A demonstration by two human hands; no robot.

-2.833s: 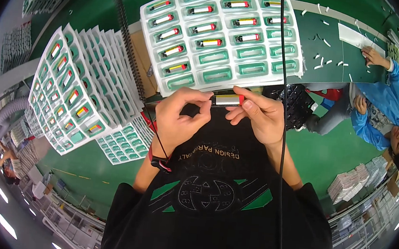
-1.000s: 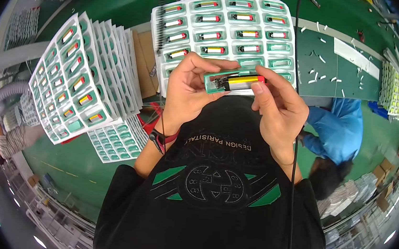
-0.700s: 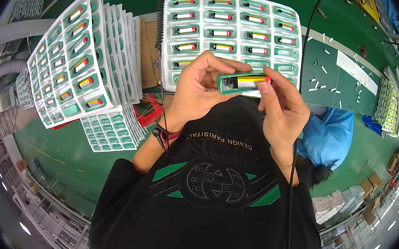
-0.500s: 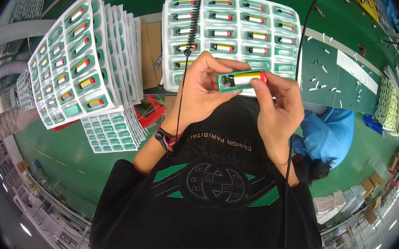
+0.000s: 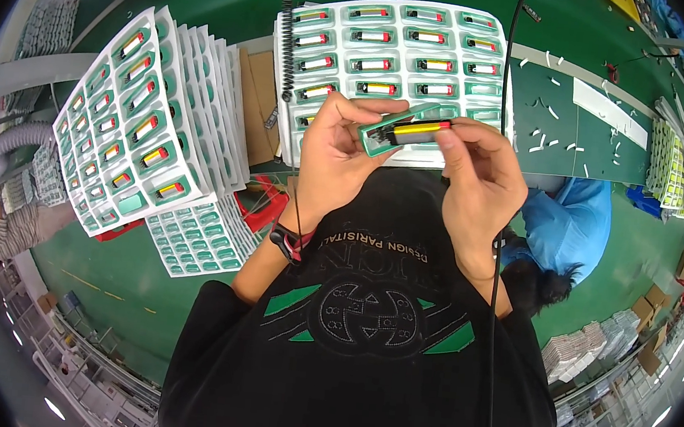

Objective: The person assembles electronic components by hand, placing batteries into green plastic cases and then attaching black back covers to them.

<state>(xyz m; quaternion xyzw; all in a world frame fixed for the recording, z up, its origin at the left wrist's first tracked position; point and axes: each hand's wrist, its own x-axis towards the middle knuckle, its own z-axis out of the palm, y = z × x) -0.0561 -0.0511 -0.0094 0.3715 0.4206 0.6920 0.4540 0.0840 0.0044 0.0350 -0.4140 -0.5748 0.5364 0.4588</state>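
My left hand (image 5: pixel 331 159) is closed on the left end of a small green plastic case (image 5: pixel 365 142), in front of my chest. My right hand (image 5: pixel 484 174) pinches the red end of a slim battery pack (image 5: pixel 421 131) with yellow and grey sides. The pack's black wire end rests in or over the left part of the case, while its red end is tilted up. Just beyond my hands, a white tray (image 5: pixel 332 31) holds rows of green cases, many with similar packs in them.
Stacked white trays (image 5: pixel 166 28) lean at the left on a brown cardboard piece (image 5: pixel 257 107). White scraps (image 5: pixel 551 112) are scattered on the green table at the right. A coiled black cable (image 5: pixel 286 35) and a straight one (image 5: pixel 499 229) hang nearby. A person in blue (image 5: pixel 571 231) sits at the right.
The battery pack lay level in the case with its white label showing; now its right end is raised and turned, showing a grey side. My hands stay nearly in place.
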